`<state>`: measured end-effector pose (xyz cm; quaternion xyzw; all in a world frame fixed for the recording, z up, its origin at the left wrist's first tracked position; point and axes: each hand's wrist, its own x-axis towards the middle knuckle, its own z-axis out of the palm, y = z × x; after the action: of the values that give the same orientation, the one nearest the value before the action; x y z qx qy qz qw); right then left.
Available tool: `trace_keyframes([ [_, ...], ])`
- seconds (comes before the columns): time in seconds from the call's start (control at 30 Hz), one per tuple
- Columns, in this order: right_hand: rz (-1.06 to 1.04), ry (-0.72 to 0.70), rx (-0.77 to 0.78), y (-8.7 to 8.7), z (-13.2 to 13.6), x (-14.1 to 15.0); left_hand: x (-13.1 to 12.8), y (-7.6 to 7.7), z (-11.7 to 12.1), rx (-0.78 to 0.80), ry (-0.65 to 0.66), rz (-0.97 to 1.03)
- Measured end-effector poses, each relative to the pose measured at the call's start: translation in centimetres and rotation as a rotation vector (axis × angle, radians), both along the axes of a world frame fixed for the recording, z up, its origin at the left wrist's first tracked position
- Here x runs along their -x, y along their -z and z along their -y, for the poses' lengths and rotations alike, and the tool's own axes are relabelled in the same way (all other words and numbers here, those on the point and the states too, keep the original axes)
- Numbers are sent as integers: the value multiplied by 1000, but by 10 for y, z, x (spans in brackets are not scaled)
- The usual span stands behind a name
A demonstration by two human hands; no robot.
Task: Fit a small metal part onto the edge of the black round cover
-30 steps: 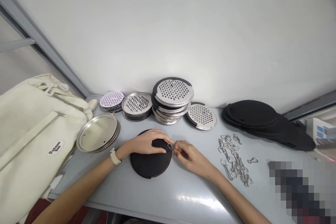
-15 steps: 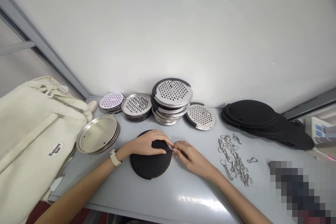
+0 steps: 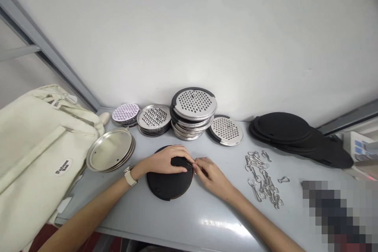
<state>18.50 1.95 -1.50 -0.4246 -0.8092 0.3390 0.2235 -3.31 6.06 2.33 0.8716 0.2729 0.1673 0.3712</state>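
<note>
A black round disc lies flat on the grey table in front of me. My left hand rests over its upper part, thumb on top and fingertips curled to the right edge. At that same edge my right hand pinches a small metal snap clip, mostly hidden between the fingers. The clip touches the disc's rim; whether it passes through a hole there I cannot tell. To the right lies a loose pile of metal snap clips, with a single one apart from it.
Stacks of round metal graters line the wall, with one black-edged grater beside them. Plain metal discs are stacked at left by a cream bag. Black discs lie piled at the back right.
The right hand's fingers have shifted slightly, and the clip has turned in against the disc's rim. My left hand and the disc stay in place.
</note>
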Motion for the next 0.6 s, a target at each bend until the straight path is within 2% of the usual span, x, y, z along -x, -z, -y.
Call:
trace_keyframes([
  [0.6,24,-82,12,-9,-2,-6,-1,0,0,-12,-6,-20],
])
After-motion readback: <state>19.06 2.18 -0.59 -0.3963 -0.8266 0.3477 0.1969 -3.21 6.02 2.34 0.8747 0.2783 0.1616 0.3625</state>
